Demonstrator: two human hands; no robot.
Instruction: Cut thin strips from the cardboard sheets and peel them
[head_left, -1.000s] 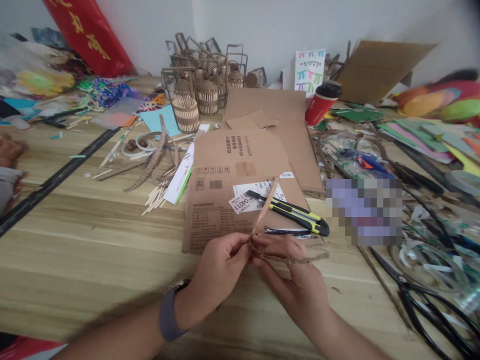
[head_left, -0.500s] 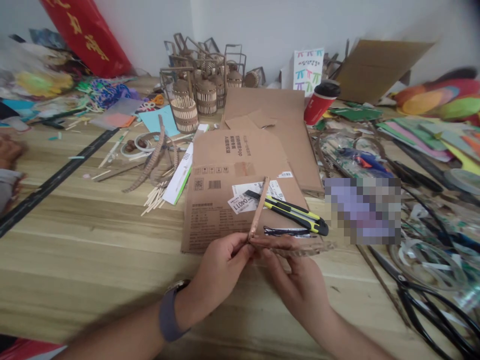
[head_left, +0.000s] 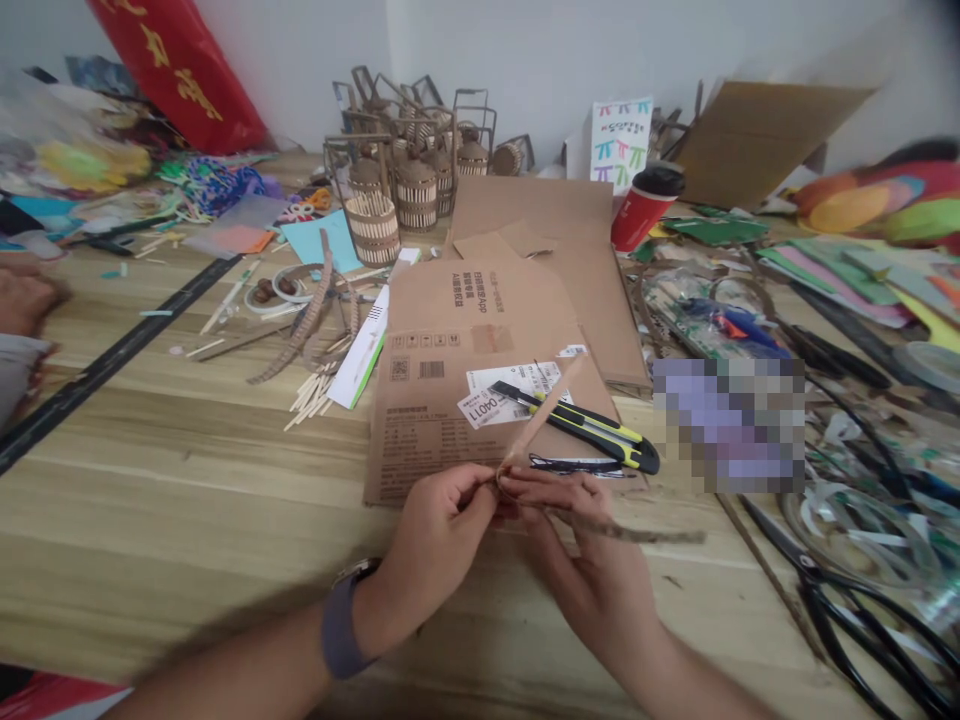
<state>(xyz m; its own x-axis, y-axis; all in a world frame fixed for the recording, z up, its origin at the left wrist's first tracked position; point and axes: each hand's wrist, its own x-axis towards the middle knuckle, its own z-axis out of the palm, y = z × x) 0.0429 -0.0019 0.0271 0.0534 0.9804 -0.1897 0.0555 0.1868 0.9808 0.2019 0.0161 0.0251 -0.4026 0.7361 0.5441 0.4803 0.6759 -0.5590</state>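
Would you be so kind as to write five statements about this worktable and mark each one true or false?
1. The left hand and right hand both have the thin brown strip in their grip. True.
2. The utility knife is held in the right hand. False: the utility knife lies on the printed cardboard.
3. A watch strap circles the left wrist. True.
4. The red cup has no lid. False: the red cup wears a black lid.
5. The scissors lie to the left of both hands. False: they lie to the right.
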